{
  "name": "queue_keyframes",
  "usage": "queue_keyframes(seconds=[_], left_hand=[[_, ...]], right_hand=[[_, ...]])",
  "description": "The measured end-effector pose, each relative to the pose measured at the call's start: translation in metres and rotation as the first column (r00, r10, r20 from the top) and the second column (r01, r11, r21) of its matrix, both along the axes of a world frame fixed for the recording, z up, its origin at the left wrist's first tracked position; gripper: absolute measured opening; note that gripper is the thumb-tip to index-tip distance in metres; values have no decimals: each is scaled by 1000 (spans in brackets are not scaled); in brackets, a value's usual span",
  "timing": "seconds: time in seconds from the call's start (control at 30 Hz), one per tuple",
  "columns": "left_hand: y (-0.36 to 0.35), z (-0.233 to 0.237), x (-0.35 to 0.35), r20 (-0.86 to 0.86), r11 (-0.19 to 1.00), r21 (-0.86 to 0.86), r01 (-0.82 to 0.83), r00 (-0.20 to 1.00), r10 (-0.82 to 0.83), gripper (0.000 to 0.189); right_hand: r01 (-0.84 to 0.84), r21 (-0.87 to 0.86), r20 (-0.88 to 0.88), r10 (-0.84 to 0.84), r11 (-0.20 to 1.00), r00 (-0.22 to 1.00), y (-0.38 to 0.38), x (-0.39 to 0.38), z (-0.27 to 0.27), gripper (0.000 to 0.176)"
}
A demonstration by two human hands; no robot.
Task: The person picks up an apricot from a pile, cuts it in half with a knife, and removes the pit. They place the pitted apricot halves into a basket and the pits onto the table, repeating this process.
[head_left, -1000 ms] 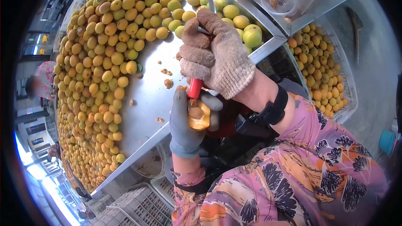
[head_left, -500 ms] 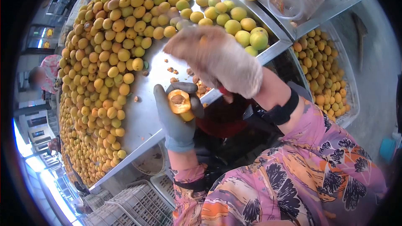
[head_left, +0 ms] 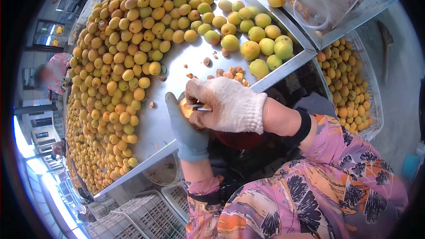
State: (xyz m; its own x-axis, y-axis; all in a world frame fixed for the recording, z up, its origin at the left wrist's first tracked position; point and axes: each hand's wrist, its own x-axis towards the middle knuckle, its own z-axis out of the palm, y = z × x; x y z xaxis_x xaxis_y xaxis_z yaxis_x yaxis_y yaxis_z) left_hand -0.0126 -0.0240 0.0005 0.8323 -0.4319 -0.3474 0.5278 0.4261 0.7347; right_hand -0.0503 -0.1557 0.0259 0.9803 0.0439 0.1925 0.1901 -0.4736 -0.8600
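Note:
A cut-open orange fruit (head_left: pixel 186 107) is held in my left hand (head_left: pixel 189 133), which wears a grey glove. Over it, my right hand (head_left: pixel 230 103), in a stained white knit glove, grips a small metal tool (head_left: pixel 201 107) whose tips reach to the fruit's opening. The right glove hides much of the fruit, and the pit inside cannot be made out. Behind my right hand, removed pits and orange scraps (head_left: pixel 239 75) lie on the metal table (head_left: pixel 150 135).
A large heap of yellow-orange fruits (head_left: pixel 119 62) covers the table's left and back. Greener fruits (head_left: pixel 267 46) sit by the right metal edge. A crate of fruits (head_left: pixel 347 84) stands lower right, empty crates (head_left: pixel 137 219) lower left. Another person (head_left: pixel 55 73) is at far left.
My right hand has come down from above the table onto the fruit, with the tool now visible. My left hand still holds the fruit. The view has shifted slightly.

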Motion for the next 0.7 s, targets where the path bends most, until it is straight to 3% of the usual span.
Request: queue_keyframes(seconds=[0.07, 0.13, 0.2, 0.27, 0.3, 0.33, 0.4, 0.43, 0.47, 0.5, 0.53, 0.57, 0.6, 0.63, 0.67, 0.7], left_hand=[[2, 1, 1, -16, 999, 30, -20, 1000, 20, 70], [7, 0, 2, -31, 998, 56, -44, 999, 45, 67], [16, -2, 6, 68, 992, 127, -22, 998, 13, 61], [25, 7, 6, 68, 995, 91, -37, 997, 31, 57], [29, 14, 6, 63, 998, 55, -44, 997, 41, 54], [32, 21, 7, 69, 997, 59, -45, 997, 41, 54], [41, 35, 7, 89, 969, 140, -204, 977, 193, 49], [46, 44, 4, 207, 931, 217, -292, 946, 249, 50], [67, 45, 7, 318, 892, 300, -339, 917, 242, 51], [80, 55, 4, 381, 795, 451, -406, 893, 239, 51], [102, 52, 1, 658, 571, 635, -520, 752, -48, 51], [153, 57, 13, 410, 479, 841, -252, 873, -262, 31], [207, 40, 16, 328, 143, 940, -311, 697, -638, 34], [246, 27, 11, 68, -174, 873, -456, 466, -882, 37], [245, 36, -9, -241, -500, 847, -179, 709, -663, 45], [235, 47, -22, -611, -794, 607, 16, 648, -454, 51]], right_hand=[[30, 61, 21, -32, 998, 999, 1, 1, -2, 17], [68, 503, -175, 24, 862, 984, 1, 3, -3, 11], [104, 601, -252, 64, 793, 966, 3, 2, 9, 7], [267, 763, -389, 88, 588, 917, 1, 0, 17, 15], [274, 851, -363, 125, 448, 924, -3, -1, 20, 14], [268, 855, -357, 128, 444, 925, -8, 0, 20, 14], [303, 796, -362, 11, 524, 932, -18, 4, 18, 16], [253, 548, -292, -101, 798, 951, -19, 10, 13, 11], [249, 555, -286, -99, 794, 953, -20, 9, 7, 11], [225, 240, -211, -175, 944, 962, -22, 8, 1, 17], [213, -106, -115, -225, 971, 968, -24, 6, -2, 24], [186, -117, -199, -206, 976, 958, -26, 4, 5, 36], [193, -104, -195, -211, 976, 958, -28, 3, 4, 36], [195, -120, -143, -212, 973, 967, -29, 3, 1, 38], [199, -135, -92, -212, 971, 973, -31, 2, -1, 40], [206, -121, -91, -217, 971, 972, -32, 3, -2, 40]])
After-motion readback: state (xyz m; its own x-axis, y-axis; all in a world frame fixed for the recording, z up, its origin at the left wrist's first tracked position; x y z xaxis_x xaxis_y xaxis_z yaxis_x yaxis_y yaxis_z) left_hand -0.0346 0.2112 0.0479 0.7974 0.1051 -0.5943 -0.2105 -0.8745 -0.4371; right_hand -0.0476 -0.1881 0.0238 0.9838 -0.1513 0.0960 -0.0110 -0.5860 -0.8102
